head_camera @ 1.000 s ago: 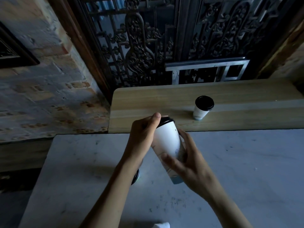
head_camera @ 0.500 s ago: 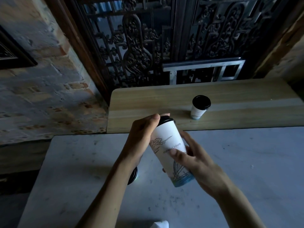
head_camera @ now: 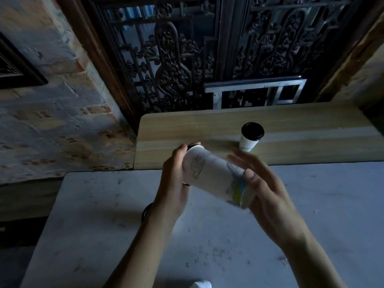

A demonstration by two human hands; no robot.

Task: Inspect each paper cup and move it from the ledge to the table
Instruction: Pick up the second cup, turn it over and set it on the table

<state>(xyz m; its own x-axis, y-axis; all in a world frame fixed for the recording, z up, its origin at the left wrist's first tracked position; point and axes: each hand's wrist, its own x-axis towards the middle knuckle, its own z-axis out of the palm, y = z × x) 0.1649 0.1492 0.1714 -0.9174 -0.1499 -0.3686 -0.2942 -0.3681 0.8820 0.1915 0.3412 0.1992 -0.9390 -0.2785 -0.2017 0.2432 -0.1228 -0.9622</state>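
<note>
I hold a tall white paper cup point(head_camera: 212, 175) with a black lid and a printed drawing above the grey table point(head_camera: 311, 215). It lies tilted, almost on its side, lid end to the left. My left hand point(head_camera: 174, 183) grips the lid end. My right hand point(head_camera: 268, 192) cups the coloured bottom end, fingers spread along its side. A second white cup with a black lid point(head_camera: 250, 137) stands upright on the wooden ledge point(head_camera: 187, 129) behind. Under my left wrist a dark lid point(head_camera: 146, 212) of another cup on the table peeks out, mostly hidden.
A brick wall rises at the left and a dark carved screen point(head_camera: 176, 69) stands behind the ledge. A small white object point(head_camera: 200, 284) shows at the bottom edge of the table.
The cup has tipped from nearly upright to almost horizontal and turned in my hands, showing a different part of its print. My right hand's fingers have loosened and spread.
</note>
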